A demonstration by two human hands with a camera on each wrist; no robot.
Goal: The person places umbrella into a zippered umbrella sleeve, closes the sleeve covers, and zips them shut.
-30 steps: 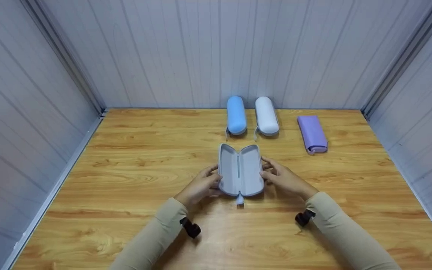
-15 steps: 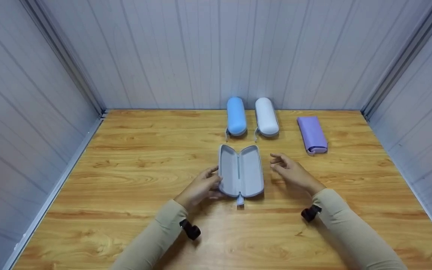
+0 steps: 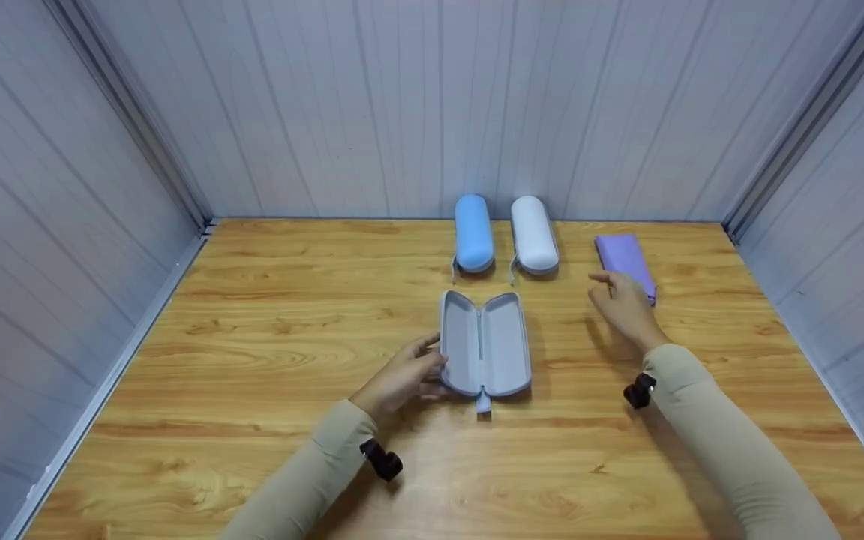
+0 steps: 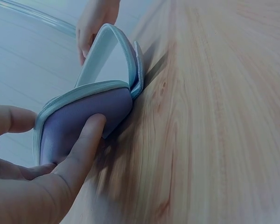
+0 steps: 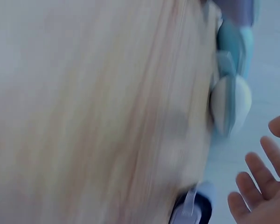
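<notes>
A pale grey glasses case (image 3: 507, 349) lies spread open on the table, hinge down the middle and zip tab toward me. My left hand (image 3: 406, 371) holds its left half, thumb at the rim and other fingers along the outer shell (image 4: 84, 119). My right hand (image 3: 625, 306) is away from the case, over the near part of a purple pouch-like case (image 3: 622, 253), which it partly hides in the head view. In the right wrist view, the spread fingers of the right hand (image 5: 266, 182) have nothing between them.
At the back, a light blue glasses case (image 3: 473, 232) and a white glasses case (image 3: 534, 234) stand side by side, both closed. The wooden table (image 3: 289, 300) meets panelled walls (image 3: 327, 112) at the back and both sides.
The right hand has let go of the grey case's right edge and moved right and away from me, up to the purple case. The left hand stays on the grey case.
</notes>
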